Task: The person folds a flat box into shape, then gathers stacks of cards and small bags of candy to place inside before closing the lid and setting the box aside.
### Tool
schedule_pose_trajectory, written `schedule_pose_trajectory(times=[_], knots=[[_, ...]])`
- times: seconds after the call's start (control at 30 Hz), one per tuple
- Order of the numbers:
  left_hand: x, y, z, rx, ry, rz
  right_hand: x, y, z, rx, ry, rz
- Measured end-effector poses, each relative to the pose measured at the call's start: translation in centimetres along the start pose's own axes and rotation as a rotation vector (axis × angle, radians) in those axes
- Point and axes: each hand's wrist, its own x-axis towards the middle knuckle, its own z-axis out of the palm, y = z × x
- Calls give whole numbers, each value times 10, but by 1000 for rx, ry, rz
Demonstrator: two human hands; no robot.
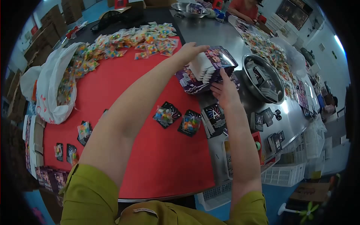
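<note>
Both arms reach toward a stack of purple printed card boxes (222, 59) with white flaps, at the red mat's upper right edge. My left hand (188, 52) lies over the top left of the stack, its fingers pressed on it. From below, my right hand (226, 90) holds the stack's near side. Nearer to me, two black cards, each with a bag of colourful candy on it (163, 115) (190, 123), lie on the red mat (165, 157). Black cards marked with an A (215, 117) sit just below my right hand.
A steel bowl (279, 98) of black packs stands at the right, near scissors (276, 113). Candy bags (112, 43) spread along the mat's far edge, beside a white sack (50, 90). Another person (243, 9) sits at the far right.
</note>
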Motion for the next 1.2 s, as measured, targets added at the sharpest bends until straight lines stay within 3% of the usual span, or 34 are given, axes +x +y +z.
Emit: schedule_pose_trajectory(times=[0.07, 0.13, 0.2, 0.23, 0.37, 0.47, 0.63, 0.73, 1.0, 1.13, 1.2], knots=[[19, -13, 15, 29, -65, -20, 9, 4, 3, 23, 28, 12], [8, -6, 26, 91, 61, -36, 10, 8, 6, 97, 43, -43], [8, -17, 25, 50, 133, 89, 4, 4, 18, 206, 102, -77], [12, -23, 18, -4, 43, 85, 35, 22, 22, 331, 119, -130], [8, -26, 17, -200, -96, 85, 19, 16, 35, -56, 211, -19], [3, -23, 23, -287, -68, 127, 27, 23, 37, -15, 199, -30], [-6, -13, 32, -262, -33, 180, -2, 5, 31, 582, 97, -200], [-5, 0, 38, -207, -14, 179, -5, -5, 18, 321, 170, -232], [-6, 7, 48, -315, -42, 125, -12, -23, 6, 322, 155, -243], [-9, 28, 66, -429, 2, 217, -21, -67, -17, 75, 285, -275], [-10, 35, 79, -475, 87, 243, -16, -80, -34, 59, 246, -277]])
